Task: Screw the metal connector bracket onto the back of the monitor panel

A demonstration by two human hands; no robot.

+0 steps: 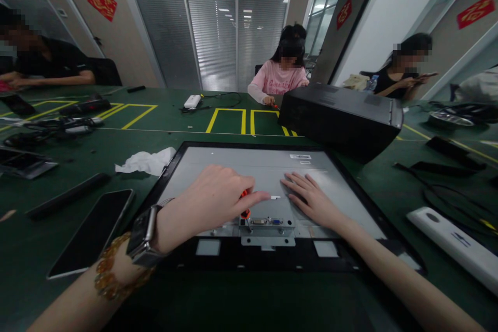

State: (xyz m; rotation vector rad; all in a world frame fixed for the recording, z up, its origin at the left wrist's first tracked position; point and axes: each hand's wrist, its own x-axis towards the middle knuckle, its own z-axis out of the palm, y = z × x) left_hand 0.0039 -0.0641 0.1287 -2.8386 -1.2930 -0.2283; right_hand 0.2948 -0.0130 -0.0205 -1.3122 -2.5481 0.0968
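A monitor panel point(249, 166) with a grey metal back and black frame lies flat on the table in front of me. My left hand point(220, 192) is closed around a red and black screwdriver point(245, 212), held upright over the metal connector bracket point(286, 223) near the panel's close edge. Two video ports, one with a blue insert, show on that bracket. The screwdriver's tip is too small to make out. My right hand point(311, 199) rests flat on the panel's grey back, fingers spread, to the right of the bracket.
A black phone point(91, 233) and a crumpled white tissue point(148, 161) lie left of the panel. Behind it, right, stands a large black casing point(338, 114). A white device point(455, 244) and cables are at right. A person in pink point(280, 80) sits across the table.
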